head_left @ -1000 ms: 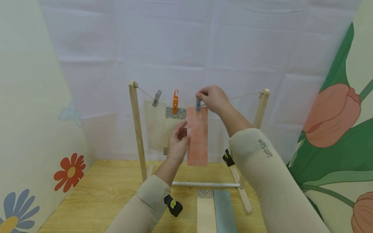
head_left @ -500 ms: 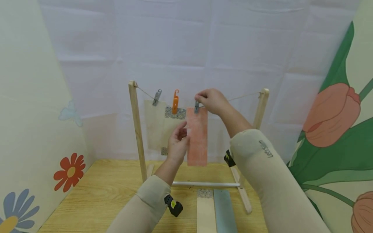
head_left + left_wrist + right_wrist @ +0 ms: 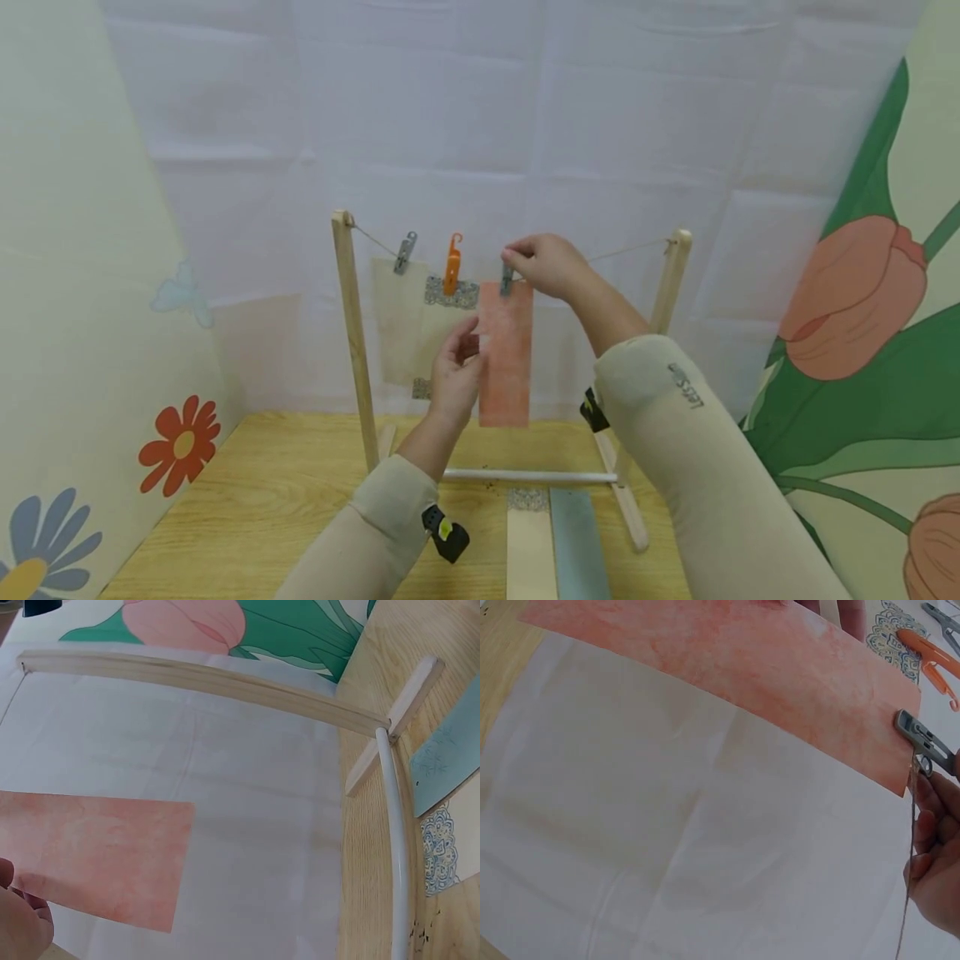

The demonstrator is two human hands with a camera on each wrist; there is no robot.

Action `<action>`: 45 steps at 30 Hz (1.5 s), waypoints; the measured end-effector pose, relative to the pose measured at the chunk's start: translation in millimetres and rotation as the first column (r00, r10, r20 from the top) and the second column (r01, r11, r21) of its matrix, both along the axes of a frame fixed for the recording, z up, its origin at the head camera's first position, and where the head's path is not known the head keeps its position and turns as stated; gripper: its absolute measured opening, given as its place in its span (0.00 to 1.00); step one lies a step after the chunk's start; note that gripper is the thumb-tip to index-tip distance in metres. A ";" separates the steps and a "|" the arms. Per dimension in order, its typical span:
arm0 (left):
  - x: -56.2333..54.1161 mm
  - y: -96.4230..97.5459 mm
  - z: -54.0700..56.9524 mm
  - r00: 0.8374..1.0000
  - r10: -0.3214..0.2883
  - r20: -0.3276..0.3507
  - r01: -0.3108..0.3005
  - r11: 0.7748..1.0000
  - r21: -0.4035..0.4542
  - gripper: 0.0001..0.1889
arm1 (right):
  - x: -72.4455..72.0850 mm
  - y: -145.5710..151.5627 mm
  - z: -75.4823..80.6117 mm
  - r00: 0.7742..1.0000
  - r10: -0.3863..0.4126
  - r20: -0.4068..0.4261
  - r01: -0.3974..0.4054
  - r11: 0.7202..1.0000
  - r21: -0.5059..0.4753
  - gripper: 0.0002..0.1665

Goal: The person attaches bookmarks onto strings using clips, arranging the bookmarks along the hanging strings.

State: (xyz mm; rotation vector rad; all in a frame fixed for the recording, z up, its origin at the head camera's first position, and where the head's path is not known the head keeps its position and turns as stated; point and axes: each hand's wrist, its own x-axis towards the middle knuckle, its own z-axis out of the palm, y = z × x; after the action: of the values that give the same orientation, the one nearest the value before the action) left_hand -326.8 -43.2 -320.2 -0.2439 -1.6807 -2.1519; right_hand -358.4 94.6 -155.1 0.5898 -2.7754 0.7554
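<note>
A coral-coloured paper strip [image 3: 506, 367] hangs upright at the line, below a grey clothespin [image 3: 924, 739]. My right hand [image 3: 552, 265] pinches the handle end of that clothespin, its jaws over the strip's top edge and beside the string [image 3: 909, 885]. Lower down, my left hand [image 3: 455, 379] holds the strip's left edge between thumb and fingers. To the left, a cream paper [image 3: 397, 333] hangs from another grey clothespin [image 3: 405, 252]. A patterned-top paper [image 3: 438, 321] hangs from an orange clothespin [image 3: 452, 271], partly hidden behind my left hand.
Wooden posts [image 3: 352, 333] carry the string on both sides, joined low down by a white rod [image 3: 532, 476]. On the wooden table [image 3: 247, 500] lie a cream strip with patterned end [image 3: 531, 550] and a blue-grey strip [image 3: 581, 542]. A white cloth [image 3: 465, 108] hangs behind.
My right hand has shifted slightly down and left with the grey clothespin. The coral strip has moved a little the same way; my left hand stays nearly still.
</note>
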 end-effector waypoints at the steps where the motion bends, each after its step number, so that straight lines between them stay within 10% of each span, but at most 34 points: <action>1: 0.2 -0.2 -0.4 1.000 -0.005 -0.007 0.005 1.000 0.002 0.29 | 0.2 0.2 -0.2 1.000 0.000 0.000 0.000 1.000 0.003 0.27; 29: 10.7 -5.1 -17.0 0.997 -0.068 -0.045 0.066 0.997 -0.046 0.32 | 4.6 18.1 -8.1 0.998 -0.027 -0.063 0.024 0.998 -0.051 0.32; 45: 21.7 -8.5 -65.3 0.997 -0.069 0.020 0.072 0.986 -0.150 0.30 | 15.7 64.6 -35.8 0.983 0.003 -0.184 -0.043 0.976 -0.215 0.27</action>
State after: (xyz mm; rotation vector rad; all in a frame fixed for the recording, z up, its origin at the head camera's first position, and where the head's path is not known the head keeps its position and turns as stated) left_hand -305.0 -51.7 -385.5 -0.3362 -1.8715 -2.0827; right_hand -342.7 159.1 -190.9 0.6158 -2.4815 0.9452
